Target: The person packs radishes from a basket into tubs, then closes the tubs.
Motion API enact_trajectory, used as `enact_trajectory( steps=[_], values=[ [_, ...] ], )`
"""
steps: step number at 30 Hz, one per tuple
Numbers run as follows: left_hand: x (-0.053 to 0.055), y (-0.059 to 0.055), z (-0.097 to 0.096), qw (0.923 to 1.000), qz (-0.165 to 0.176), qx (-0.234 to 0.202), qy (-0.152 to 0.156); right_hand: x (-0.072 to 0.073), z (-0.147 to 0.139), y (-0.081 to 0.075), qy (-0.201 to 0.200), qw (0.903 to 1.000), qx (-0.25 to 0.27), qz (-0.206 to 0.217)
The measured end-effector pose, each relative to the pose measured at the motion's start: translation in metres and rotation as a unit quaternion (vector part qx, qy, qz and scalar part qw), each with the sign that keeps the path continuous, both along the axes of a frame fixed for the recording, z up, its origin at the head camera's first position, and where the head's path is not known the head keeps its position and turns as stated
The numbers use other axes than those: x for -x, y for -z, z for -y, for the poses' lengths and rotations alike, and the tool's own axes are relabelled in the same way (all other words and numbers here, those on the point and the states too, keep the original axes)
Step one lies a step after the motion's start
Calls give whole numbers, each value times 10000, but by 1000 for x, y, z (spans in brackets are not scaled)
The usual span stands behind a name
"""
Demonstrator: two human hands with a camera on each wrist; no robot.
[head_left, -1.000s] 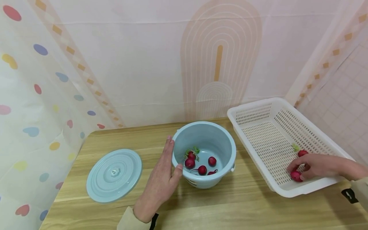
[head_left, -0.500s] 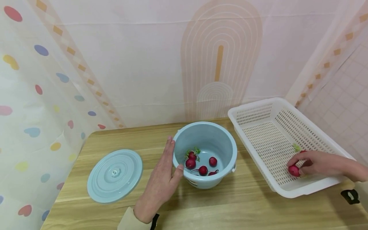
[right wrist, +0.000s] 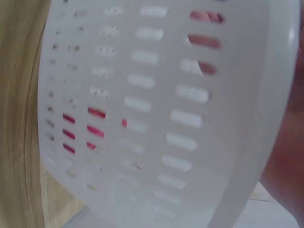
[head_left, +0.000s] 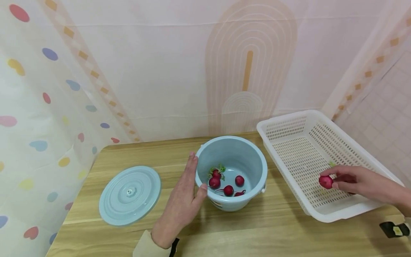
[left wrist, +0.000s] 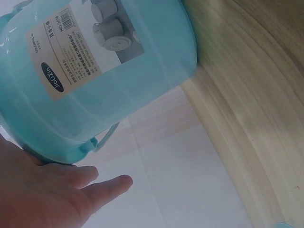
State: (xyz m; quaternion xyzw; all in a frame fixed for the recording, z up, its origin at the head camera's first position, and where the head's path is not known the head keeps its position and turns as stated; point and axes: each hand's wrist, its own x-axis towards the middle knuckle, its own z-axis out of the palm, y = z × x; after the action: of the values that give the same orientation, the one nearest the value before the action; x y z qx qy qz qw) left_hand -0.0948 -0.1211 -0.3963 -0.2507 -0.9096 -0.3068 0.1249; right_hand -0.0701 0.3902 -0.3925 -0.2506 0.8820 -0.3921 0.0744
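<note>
Between the fingertips of my right hand (head_left: 359,182) a red radish (head_left: 325,182) is pinched, above the floor of the white slotted basket (head_left: 292,153). Green leaf bits show past that hand, which hides much of what lies beneath it. My left hand (head_left: 179,203) rests with straight fingers against the left side of the light blue bucket (head_left: 234,204). Several radishes (head_left: 228,190) lie on the bucket's bottom, one with green leaves. In the left wrist view, fingers (left wrist: 107,190) reach along the rim. Red patches (right wrist: 96,130) show through the basket wall in the right wrist view.
A round light blue lid (head_left: 130,196) lies flat on the wooden table (head_left: 231,235), left of the bucket. A patterned cloth (head_left: 167,71) hangs behind the table. The basket's raised wall stands between my right hand and the bucket.
My right hand has lifted the radish slightly up from the basket floor, with a small shift left. My left hand stays against the bucket; the whole view has drifted a little.
</note>
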Motion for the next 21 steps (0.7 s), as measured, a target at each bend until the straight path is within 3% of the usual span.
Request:
enact_trajectory(
  steps=[6,21],
  values=[
    [0,1,0,10000,-54,-36,11,-9,8,-4,605,9981,109,-79],
    [0,-1,0,10000,21,-43,36,-24,39,-19,1303,9877,483,-719]
  ],
)
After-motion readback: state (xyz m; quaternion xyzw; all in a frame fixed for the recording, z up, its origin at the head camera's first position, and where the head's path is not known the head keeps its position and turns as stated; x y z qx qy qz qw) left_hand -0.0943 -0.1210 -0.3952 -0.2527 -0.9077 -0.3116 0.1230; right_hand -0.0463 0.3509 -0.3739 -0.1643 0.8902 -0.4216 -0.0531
